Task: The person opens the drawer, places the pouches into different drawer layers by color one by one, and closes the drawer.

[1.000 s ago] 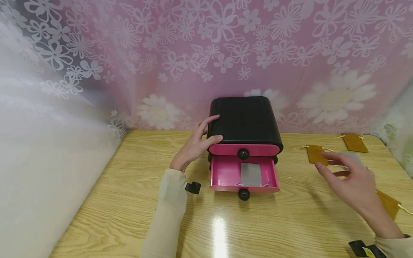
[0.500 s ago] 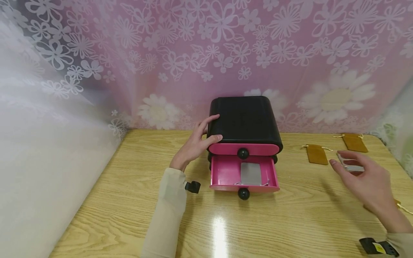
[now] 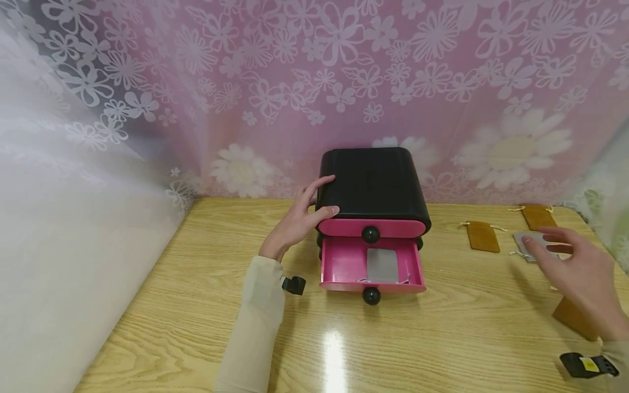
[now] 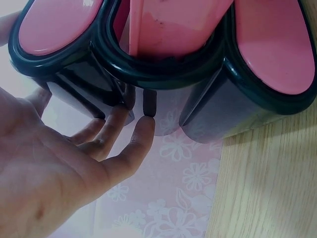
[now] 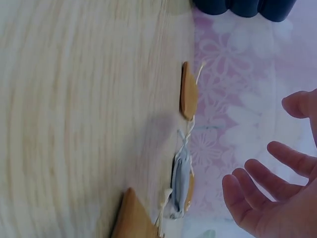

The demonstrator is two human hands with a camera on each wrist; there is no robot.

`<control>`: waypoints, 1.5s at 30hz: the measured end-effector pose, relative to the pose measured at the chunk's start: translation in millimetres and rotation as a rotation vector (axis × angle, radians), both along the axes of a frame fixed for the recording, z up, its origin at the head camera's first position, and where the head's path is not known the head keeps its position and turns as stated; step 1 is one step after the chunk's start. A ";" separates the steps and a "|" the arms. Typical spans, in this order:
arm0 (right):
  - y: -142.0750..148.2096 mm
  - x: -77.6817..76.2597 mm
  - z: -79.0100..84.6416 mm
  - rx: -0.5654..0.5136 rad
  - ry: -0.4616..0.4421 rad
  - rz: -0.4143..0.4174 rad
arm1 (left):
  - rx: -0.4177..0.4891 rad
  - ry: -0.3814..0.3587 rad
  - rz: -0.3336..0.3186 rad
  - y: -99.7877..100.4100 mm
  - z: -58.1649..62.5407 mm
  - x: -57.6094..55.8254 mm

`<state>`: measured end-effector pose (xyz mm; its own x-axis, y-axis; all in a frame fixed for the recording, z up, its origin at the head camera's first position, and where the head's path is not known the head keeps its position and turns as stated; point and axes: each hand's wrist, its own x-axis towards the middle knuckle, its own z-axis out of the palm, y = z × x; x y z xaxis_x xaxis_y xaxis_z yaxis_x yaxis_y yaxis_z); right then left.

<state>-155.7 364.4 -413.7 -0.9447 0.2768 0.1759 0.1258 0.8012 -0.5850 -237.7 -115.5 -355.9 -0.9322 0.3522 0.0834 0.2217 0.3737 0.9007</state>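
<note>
In the head view, my left hand (image 3: pixel 295 224) holds the left side of a small black drawer cabinet (image 3: pixel 371 183), thumb at its front corner and a finger on top. The left wrist view shows bent fingers (image 4: pixel 136 144) against the cabinet's side. A lower pink drawer (image 3: pixel 344 262) is pulled out, with a grey drawstring pouch (image 3: pixel 382 266) inside. On the right, my right hand (image 3: pixel 585 273) hovers with fingers spread, holding nothing. Beneath its fingertips lies another grey drawstring pouch (image 3: pixel 528 248), partly covered. A brown pouch (image 3: pixel 576 319) is partly hidden beneath the right wrist.
Two more brown drawstring pouches lie on the wooden table (image 3: pixel 196 305): a nearer brown pouch (image 3: pixel 483 236) and a farther brown pouch (image 3: pixel 539 216) by the back edge. A pink floral curtain (image 3: pixel 275 98) hangs close behind the cabinet.
My right hand has moved to the right, away from the nearer brown pouch and across the grey one, uncovering part of it. My left hand and the drawer have stayed still.
</note>
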 end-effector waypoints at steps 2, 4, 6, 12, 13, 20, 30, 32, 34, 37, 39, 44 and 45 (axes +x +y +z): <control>3.4 -3.2 -1.5 0.014 -0.014 -0.017 | 0.001 0.002 0.000 -0.3 0.3 0.1; 7.2 -6.4 -2.9 0.030 -0.044 -0.038 | -0.002 0.002 0.001 -0.7 0.7 0.5; 11.0 -8.9 -4.2 0.038 -0.079 -0.054 | -0.002 0.003 0.000 -1.0 0.6 0.6; 25.9 -15.8 -6.4 0.086 -0.166 -0.060 | 0.005 0.003 -0.003 -0.7 -0.3 0.3; 28.3 -16.9 -6.6 0.096 -0.175 -0.054 | 0.005 0.003 -0.002 -0.7 -0.4 0.3; 38.4 -21.9 -10.0 0.111 -0.215 -0.011 | 0.008 0.004 -0.002 -0.3 -0.5 0.5; 48.5 -28.9 -17.0 0.164 -0.252 0.020 | 0.007 0.006 0.001 -0.2 -0.8 0.7; 50.3 -29.2 -18.2 0.164 -0.265 0.025 | 0.010 0.005 -0.003 -0.3 -0.9 0.6; 52.0 -28.9 -19.4 0.163 -0.274 0.034 | 0.014 0.003 -0.008 -0.4 -0.6 0.7; 54.1 -28.7 -21.3 0.166 -0.299 0.046 | 0.015 0.003 -0.013 -0.5 -0.5 0.6; 54.7 -29.0 -22.3 0.165 -0.311 0.037 | 0.016 0.003 -0.014 -0.5 -0.4 0.6; 55.6 -29.9 -22.9 0.167 -0.329 0.007 | 0.019 0.000 -0.012 -0.7 -0.1 0.7; 55.8 -29.7 -22.3 0.172 -0.331 0.007 | 0.019 -0.001 -0.012 -0.7 0.0 0.7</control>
<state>-185.5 420.2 -436.0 -0.9601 0.2627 -0.0958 0.2793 0.8859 -0.3705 -237.0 -116.2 -355.9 -0.9280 0.3617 0.0893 0.2251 0.3534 0.9080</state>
